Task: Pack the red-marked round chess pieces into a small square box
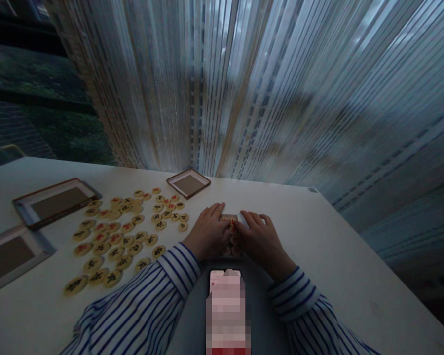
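A small box (229, 216) lies on the table between my two hands, with small round pieces (233, 240) inside it, much of it in shadow. My left hand (209, 231) is curled along the box's left side, its thumb bent in over the pieces. From the right, my right hand (259, 240) closes around the other side, with fingertips reaching in over the top. My palms and fingers cover both long sides of the box. Left of my hands, many loose xiangqi pieces (115, 237) lie spread out, pale discs with red or black characters.
A shallow box part (190, 184) stands at the far edge of the white table (325, 276). Two larger ones, a brown-rimmed tray (55, 202) and a pale-rimmed tray (11, 254), lie at the left. A phone (225, 305) is close to me. Striped curtains (222, 88) hang behind.
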`<state>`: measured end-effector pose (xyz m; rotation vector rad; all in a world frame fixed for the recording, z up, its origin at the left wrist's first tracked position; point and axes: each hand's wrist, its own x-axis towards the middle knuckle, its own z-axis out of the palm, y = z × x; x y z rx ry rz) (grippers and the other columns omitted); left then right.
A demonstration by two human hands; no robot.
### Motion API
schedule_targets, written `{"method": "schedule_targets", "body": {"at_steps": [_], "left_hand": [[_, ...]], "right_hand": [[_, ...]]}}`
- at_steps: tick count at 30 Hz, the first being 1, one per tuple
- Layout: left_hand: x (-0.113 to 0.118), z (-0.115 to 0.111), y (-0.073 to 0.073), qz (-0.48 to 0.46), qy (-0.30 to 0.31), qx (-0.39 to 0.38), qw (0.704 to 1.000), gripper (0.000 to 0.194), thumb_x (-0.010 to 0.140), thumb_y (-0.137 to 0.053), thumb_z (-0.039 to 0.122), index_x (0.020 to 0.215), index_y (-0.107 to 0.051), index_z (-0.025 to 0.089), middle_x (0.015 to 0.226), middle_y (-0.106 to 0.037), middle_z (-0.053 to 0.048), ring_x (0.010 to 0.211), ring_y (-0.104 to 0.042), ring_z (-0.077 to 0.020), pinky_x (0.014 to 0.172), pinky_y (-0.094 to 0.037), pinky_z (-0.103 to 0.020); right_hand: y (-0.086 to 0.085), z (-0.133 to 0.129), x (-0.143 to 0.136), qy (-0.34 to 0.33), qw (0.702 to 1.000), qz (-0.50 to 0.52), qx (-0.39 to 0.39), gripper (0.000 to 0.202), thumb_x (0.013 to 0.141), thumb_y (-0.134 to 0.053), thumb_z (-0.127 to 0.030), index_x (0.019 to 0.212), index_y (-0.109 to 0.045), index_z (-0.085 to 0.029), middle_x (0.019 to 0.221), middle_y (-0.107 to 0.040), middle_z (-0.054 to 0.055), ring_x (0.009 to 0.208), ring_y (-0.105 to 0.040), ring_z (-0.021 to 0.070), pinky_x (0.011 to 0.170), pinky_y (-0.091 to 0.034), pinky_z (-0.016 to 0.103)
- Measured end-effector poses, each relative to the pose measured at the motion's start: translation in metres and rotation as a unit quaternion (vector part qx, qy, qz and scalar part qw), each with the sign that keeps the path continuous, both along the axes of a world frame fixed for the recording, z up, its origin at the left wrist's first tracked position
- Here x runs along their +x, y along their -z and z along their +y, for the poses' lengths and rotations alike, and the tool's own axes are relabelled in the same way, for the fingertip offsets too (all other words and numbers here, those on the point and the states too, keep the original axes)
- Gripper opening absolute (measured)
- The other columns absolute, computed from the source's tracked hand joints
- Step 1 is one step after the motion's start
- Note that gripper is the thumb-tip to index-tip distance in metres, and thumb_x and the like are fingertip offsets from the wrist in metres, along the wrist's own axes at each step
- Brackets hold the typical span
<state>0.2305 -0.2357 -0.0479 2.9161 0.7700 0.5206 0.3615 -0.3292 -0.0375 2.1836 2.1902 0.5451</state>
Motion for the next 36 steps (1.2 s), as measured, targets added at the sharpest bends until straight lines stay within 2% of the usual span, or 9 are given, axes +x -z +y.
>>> {"method": "schedule_targets", "body": {"at_steps": [15, 22, 26, 29, 32, 36], "left_hand": [[0.000, 0.001, 0.003, -0.019, 0.008, -0.006, 1.000, 0.027, 0.083, -0.048, 0.027, 0.102, -0.066, 0.017, 0.132, -0.046, -0.016, 0.122, -0.039, -0.0292, 0.101, -0.033, -0.047], [-0.004, 0.004, -0.004, -0.020, 0.000, 0.000, 1.000, 0.031, 0.082, -0.050, 0.024, 0.109, -0.062, 0.016, 0.133, -0.044, -0.016, 0.123, -0.039, -0.0290, 0.102, -0.033, -0.044], [-0.008, 0.010, -0.013, -0.033, -0.020, 0.007, 0.999, 0.035, 0.082, -0.048, 0.022, 0.113, -0.059, 0.011, 0.132, -0.045, -0.017, 0.122, -0.040, -0.0279, 0.103, -0.033, -0.042], [-0.017, 0.010, -0.023, -0.039, -0.043, -0.001, 0.998, 0.039, 0.083, -0.044, 0.020, 0.119, -0.054, 0.009, 0.132, -0.046, -0.017, 0.122, -0.041, -0.0268, 0.103, -0.033, -0.040], [-0.034, 0.004, -0.030, -0.039, -0.075, -0.010, 0.996, 0.040, 0.084, -0.041, 0.021, 0.120, -0.052, 0.010, 0.130, -0.048, -0.016, 0.120, -0.044, -0.0255, 0.102, -0.035, -0.040], [-0.064, -0.013, -0.028, -0.021, -0.072, -0.064, 0.995, 0.036, 0.085, -0.041, 0.026, 0.114, -0.055, 0.011, 0.116, -0.059, -0.014, 0.108, -0.054, -0.0236, 0.095, -0.041, -0.038]], "right_hand": [[0.001, -0.001, 0.000, -0.001, 1.000, 0.009, -0.006, 0.030, 0.086, -0.045, -0.024, 0.113, -0.056, -0.019, 0.128, -0.050, 0.014, 0.113, -0.046, 0.0278, 0.089, -0.033, 0.043], [-0.002, -0.001, 0.001, -0.011, 1.000, 0.019, 0.016, 0.033, 0.086, -0.044, -0.023, 0.117, -0.052, -0.017, 0.126, -0.052, 0.013, 0.106, -0.050, 0.0248, 0.086, -0.034, 0.038], [-0.003, -0.002, 0.002, 0.013, 0.999, 0.045, 0.011, 0.032, 0.085, -0.042, -0.018, 0.114, -0.054, -0.015, 0.112, -0.061, 0.012, 0.096, -0.056, 0.0211, 0.080, -0.037, 0.033], [-0.001, -0.002, 0.003, 0.052, 0.996, 0.070, -0.006, 0.033, 0.085, -0.040, -0.018, 0.113, -0.056, -0.013, 0.098, -0.066, 0.011, 0.088, -0.059, 0.0192, 0.074, -0.039, 0.030], [0.003, -0.002, 0.005, 0.088, 0.989, 0.116, -0.008, 0.034, 0.087, -0.035, -0.020, 0.113, -0.057, -0.016, 0.096, -0.068, 0.009, 0.085, -0.062, 0.0177, 0.071, -0.040, 0.027], [0.006, -0.002, 0.003, 0.119, 0.976, 0.180, -0.037, 0.035, 0.089, -0.032, -0.028, 0.112, -0.058, -0.020, 0.093, -0.070, 0.007, 0.081, -0.064, 0.0173, 0.064, -0.041, 0.025]]}}
